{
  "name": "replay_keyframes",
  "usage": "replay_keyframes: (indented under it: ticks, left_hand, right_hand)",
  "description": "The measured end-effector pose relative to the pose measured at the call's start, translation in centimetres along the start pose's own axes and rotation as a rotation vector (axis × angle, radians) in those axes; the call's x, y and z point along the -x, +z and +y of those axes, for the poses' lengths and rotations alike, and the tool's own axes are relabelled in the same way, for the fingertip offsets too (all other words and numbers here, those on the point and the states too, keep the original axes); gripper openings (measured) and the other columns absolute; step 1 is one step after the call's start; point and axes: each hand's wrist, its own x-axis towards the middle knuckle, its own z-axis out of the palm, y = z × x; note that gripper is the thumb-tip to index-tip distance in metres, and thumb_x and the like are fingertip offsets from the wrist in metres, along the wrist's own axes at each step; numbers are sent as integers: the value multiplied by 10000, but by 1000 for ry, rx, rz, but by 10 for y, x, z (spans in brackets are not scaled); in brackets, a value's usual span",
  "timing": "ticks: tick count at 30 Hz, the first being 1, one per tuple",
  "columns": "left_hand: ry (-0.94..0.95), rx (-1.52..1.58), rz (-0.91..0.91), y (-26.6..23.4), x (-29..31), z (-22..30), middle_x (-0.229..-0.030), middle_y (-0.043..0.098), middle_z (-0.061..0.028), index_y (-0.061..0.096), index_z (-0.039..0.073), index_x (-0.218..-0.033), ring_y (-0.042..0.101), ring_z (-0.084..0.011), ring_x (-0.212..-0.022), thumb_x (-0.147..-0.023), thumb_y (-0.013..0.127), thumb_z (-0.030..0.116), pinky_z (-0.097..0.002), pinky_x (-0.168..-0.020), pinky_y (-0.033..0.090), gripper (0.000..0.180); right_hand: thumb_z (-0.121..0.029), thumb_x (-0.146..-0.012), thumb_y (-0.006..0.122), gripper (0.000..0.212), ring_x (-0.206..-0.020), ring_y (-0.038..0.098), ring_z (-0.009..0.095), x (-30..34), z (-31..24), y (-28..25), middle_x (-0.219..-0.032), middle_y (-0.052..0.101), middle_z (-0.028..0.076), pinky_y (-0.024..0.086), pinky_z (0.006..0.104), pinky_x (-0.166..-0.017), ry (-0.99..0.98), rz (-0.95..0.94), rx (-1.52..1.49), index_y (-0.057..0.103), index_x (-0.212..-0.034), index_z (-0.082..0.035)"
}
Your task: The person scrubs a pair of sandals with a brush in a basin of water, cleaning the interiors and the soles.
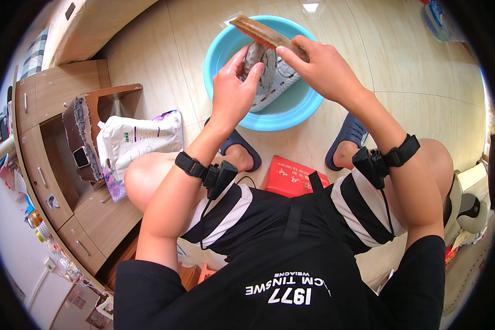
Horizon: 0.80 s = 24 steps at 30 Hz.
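Above a light blue basin (275,123), my right hand (329,71) grips one end of a wooden scrubbing brush (258,33) with reddish bristles facing down. My left hand (235,82) is closed on the side of a wet grey item (262,61), crumpled-looking and just under the brush; whether it is cloth or a shoe I cannot tell. Below it, a light grey patterned board-like piece (269,98) with slots along its edge lies slanted in the basin. Water (294,99) shows around that piece. The brush partly covers the grey item.
My feet in dark blue slippers (346,140) stand at the basin's near side. A red box (291,176) lies between my legs. To the left are a white printed bag (143,137) and a wooden cabinet (74,220). A bluish plastic container (443,22) stands far right.
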Motion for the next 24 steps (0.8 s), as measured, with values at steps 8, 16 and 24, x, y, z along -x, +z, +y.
replay_keyframes:
  ticks: [8,16,24]
  left_hand:
    - [-11,-47,-18,0,-2,-4,-1098,748,-131,570,-31,-1419,680,-130,-958,-975,709,161,-289,-859,554,504]
    - [15,-11,12,2,0,-1,-1051,756,-129,607,-22,-1370,697,-140,-913,-962,698,146,-302,-833,556,451]
    - [21,-32,-24,2,0,2,-1088,749,-138,569,-49,-1411,688,-134,-944,-973,711,169,-293,-854,559,510]
  right_hand:
    - [-551,-989,570,548,-686,681,326,3,-1,-2,-742,686,178,531,428,-646,-12,-9,-24,706,-1003,-20]
    - [-561,-985,561,559,-707,688,325,-2,2,-3,-756,696,165,535,422,-658,28,-23,-42,714,-1010,-24]
    - [-569,-987,553,557,-720,697,319,-6,12,-1,-761,699,166,539,419,-660,40,5,1,720,-1038,-40]
